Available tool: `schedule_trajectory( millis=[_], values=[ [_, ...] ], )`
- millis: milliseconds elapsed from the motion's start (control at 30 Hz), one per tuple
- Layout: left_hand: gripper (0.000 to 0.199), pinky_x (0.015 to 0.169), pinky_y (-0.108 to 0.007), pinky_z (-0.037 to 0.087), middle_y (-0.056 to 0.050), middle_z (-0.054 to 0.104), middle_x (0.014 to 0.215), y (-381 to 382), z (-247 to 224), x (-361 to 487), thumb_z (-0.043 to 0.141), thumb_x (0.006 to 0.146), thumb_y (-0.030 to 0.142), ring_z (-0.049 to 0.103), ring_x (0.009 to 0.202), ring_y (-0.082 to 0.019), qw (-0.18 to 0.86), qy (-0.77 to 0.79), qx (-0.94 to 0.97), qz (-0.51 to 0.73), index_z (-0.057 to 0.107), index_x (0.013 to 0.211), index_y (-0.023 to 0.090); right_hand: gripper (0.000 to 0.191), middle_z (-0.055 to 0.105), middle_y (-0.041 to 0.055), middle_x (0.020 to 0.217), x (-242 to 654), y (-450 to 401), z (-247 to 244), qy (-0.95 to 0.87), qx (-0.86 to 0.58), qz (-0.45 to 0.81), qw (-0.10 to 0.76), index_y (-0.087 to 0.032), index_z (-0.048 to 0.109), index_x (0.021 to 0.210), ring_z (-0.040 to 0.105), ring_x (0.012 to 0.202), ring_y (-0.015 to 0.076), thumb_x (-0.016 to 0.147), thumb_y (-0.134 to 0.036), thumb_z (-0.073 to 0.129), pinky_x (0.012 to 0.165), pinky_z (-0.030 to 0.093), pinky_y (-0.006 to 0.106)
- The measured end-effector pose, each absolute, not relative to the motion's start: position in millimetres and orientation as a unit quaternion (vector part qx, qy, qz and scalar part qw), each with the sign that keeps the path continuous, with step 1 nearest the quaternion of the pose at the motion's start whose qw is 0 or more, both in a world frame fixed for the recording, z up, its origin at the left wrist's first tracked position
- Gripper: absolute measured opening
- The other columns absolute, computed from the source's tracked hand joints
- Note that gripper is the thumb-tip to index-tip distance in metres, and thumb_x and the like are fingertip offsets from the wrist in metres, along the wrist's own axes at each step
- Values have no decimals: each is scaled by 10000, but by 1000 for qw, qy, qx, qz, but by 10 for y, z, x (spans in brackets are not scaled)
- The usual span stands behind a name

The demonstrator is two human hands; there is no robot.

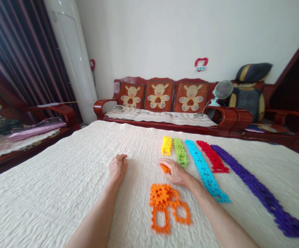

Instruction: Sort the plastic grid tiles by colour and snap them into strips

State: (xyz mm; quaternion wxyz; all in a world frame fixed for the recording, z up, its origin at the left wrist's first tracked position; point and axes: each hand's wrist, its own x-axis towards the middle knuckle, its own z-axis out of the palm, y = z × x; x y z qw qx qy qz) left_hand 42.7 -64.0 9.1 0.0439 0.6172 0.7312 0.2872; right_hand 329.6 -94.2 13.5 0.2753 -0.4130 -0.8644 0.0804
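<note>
An orange piece (pixel 165 168) was held in the right hand (pixel 175 172), pinched by bent fingers at the side facing the left hand (pixel 119 167); most of it was covered, so its long axis could not be told. The left hand was placed well apart, its fingers loosely curled; nothing was seen in it, though whether anything was enclosed could not be told.

The orange pile (pixel 161 194) was set on the white quilted cover (pixel 61 172), on the person's own side of the right hand, and was nearer to that hand than to the left. Overlapping toothed frames were seen in it, 1 of them laid with its long axis pointing away from the person. Beyond the right hand, the yellow row (pixel 167 142) was laid out. Farther right, 4 more rows were spread: the green row (pixel 180 151) just beside the right hand, then the blue row (pixel 204 167), the red row (pixel 212 157) and the purple row (pixel 255 186), these 4 slanted with their far ends toward the left.
</note>
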Motion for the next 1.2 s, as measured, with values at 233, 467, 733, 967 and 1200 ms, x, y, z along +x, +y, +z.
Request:
schedule_trajectory(
  millis=[233, 467, 733, 967, 1200],
  values=[
    [356, 900, -299, 469, -71, 703, 1037, -619, 58, 408, 414, 859, 163, 646, 989, -199, 34, 727, 623, 286, 723, 1033, 191, 504, 618, 106, 1202, 3239, -962, 216, -874, -412, 71, 248, -163, 642, 1107, 551, 1129, 206, 650, -42, 468, 999, 428, 356],
    [358, 906, -310, 468, -71, 704, 1050, -605, 52, 401, 411, 866, 179, 646, 992, -207, 35, 730, 623, 278, 722, 1042, 196, 192, 612, 109, 1009, 3112, -1030, 298, -822, -530, 57, 200, -160, 662, 849, 598, 925, 198, 711, -153, 529, 863, 465, 300],
    [360, 896, -308, 473, -71, 705, 1043, -610, 57, 410, 411, 862, 179, 645, 989, -206, 41, 729, 622, 282, 724, 1038, 202, 669, 428, 161, 1394, 3215, -1077, 391, -813, -539, 108, 192, -152, 504, 1299, 449, 1261, 269, 658, -295, 629, 1057, 354, 391],
    [354, 895, -306, 477, -64, 701, 1053, -635, 85, 424, 411, 857, 182, 638, 1006, -207, 46, 729, 620, 285, 728, 1014, 209, 619, 513, 147, 1338, 3299, -1054, 462, -855, -476, 157, 133, -149, 560, 1239, 474, 1238, 259, 620, -164, 585, 1055, 360, 392],
    [362, 903, -306, 475, -59, 699, 1071, -638, 99, 428, 405, 856, 178, 632, 1022, -207, 52, 732, 619, 280, 725, 1024, 209, 399, 583, 152, 1187, 3240, -1060, 418, -826, -538, 82, 146, -115, 610, 1125, 549, 1102, 237, 753, -257, 579, 980, 406, 342]
  ],
)
